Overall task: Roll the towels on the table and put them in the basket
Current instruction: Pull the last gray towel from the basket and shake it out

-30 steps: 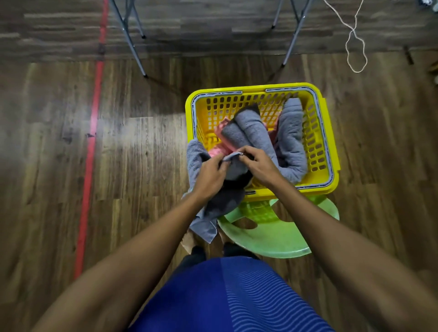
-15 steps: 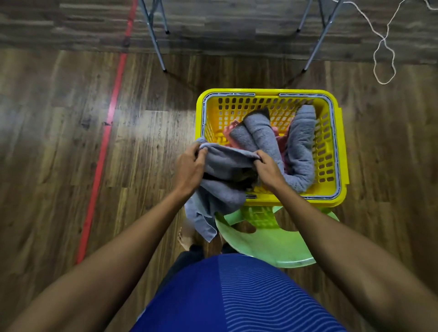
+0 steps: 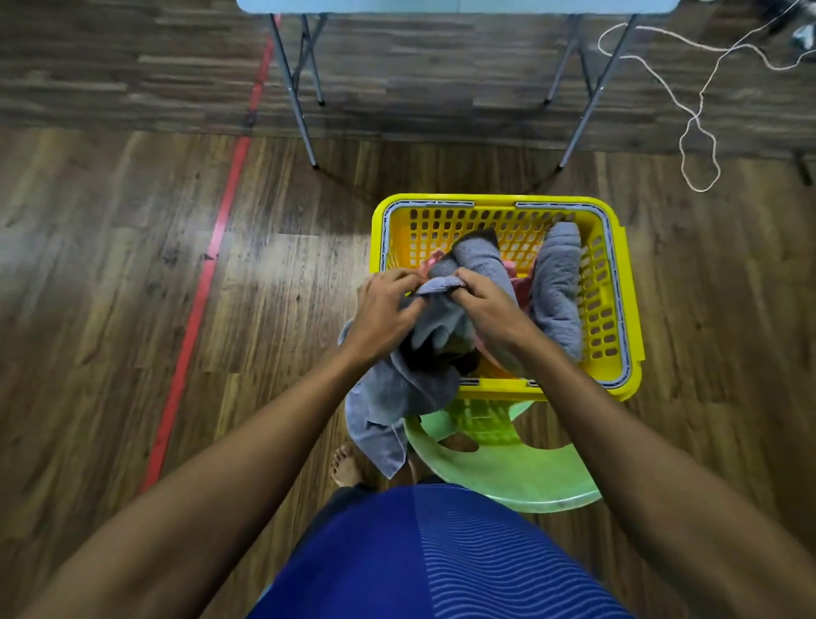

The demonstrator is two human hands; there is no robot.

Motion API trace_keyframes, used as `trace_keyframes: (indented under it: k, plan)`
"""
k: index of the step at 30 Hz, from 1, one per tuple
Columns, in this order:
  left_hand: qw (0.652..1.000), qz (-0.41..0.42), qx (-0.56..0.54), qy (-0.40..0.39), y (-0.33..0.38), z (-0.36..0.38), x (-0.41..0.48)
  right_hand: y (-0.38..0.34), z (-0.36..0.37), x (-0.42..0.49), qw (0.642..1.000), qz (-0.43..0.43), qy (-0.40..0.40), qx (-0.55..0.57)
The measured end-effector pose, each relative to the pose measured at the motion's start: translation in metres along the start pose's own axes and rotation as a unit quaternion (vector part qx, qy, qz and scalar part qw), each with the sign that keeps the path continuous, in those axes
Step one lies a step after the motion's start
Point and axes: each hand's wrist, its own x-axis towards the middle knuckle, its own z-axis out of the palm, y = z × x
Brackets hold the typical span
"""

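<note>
Both hands have drawn together since half a second ago, bunching the towel edge they had stretched wide.

Left hand and right hand each pinch the top hem of a loose grey towel, which hangs unrolled over the near-left rim of the yellow basket. Two grey rolls already lie inside on something pink. This towel seems still to need rolling, and little of the far table shows, so any remaining towels cannot be counted.
</note>
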Motion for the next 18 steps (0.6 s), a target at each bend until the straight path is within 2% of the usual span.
trace_keyframes:
  k: [3,6,10,14,18]
  plan:
    - [0.998,-0.014,-0.06,-0.003,0.009,-0.008,0.001,-0.008,-0.007,-0.005,0.998,-0.037,0.039,-0.028]
    - [0.999,-0.018,-0.048,-0.014,0.015,-0.017,-0.002,-0.006,-0.009,-0.009,0.983,-0.083,0.136,-0.09]
    - [0.998,0.004,-0.06,-0.034,0.021,-0.031,-0.007,0.002,-0.006,-0.009,0.966,-0.108,0.194,-0.136]
    - [0.996,-0.007,-0.093,-0.015,0.02,-0.04,-0.007,-0.003,-0.001,-0.013,0.97,-0.109,0.197,-0.09]
    - [0.993,-0.048,-0.099,0.035,0.009,-0.047,-0.009,-0.009,-0.004,-0.013,0.987,-0.064,0.147,0.007]
